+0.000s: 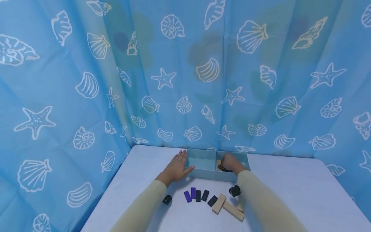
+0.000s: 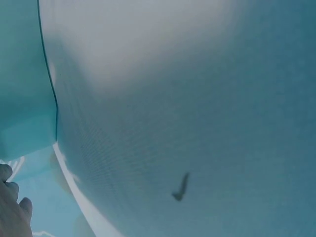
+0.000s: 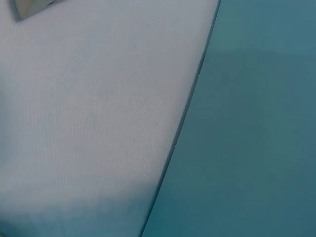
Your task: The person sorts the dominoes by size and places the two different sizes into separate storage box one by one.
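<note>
The head view is bright and evenly lit, with soft shadows beside the sleeves (image 1: pixel 142 206) on the white table (image 1: pixel 290 183) and gentle shading in the folds of the curtain (image 1: pixel 179 87). Both wrist views are dimmer, bluish and soft in detail; the left's pale upper patch fades into blurry-edged shade, while the right shows the box (image 3: pixel 256 138) in dull shade.

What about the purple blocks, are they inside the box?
No, both purple blocks lie on the white table, outside the box on its near side.
</note>
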`<state>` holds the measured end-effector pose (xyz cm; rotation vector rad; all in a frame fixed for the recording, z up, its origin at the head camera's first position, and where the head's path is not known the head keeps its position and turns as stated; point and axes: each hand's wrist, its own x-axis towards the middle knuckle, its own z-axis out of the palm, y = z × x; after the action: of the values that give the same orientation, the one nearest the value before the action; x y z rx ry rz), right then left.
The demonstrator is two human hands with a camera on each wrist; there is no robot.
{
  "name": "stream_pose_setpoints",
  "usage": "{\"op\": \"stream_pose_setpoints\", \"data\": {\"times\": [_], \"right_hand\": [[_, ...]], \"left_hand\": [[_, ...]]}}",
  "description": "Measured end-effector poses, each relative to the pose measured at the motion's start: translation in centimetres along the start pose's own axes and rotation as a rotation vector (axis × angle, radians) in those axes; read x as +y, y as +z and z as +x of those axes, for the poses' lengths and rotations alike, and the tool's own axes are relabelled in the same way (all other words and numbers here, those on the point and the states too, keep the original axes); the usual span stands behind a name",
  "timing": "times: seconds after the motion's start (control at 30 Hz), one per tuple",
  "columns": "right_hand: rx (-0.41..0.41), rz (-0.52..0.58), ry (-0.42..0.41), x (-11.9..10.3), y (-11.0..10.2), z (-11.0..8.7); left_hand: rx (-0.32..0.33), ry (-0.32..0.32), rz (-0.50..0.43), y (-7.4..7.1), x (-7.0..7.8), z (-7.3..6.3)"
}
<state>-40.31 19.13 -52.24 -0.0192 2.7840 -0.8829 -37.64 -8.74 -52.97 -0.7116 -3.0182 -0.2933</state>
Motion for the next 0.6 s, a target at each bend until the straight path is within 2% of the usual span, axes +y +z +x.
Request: {"op": "stream_pose_setpoints", "data": {"times": [0.17,0.33,0.6], "right_hand": [[0.017,-0.007,-0.005,-0.06,0.13,-0.2],[-0.001,0.003,0.007,0.08,0.41,-0.5],[-0.016,0.003,-0.081,0.34,-0.54,0.05]], "left_hand": [[-0.009,-0.006,-0.024,0.18,0.07,-0.14],[-0.021,-0.006,-0.045,0.12,0.4,-0.69],[-0.016,-0.008,-0.007,-0.29,0.16,-0.14]]}}
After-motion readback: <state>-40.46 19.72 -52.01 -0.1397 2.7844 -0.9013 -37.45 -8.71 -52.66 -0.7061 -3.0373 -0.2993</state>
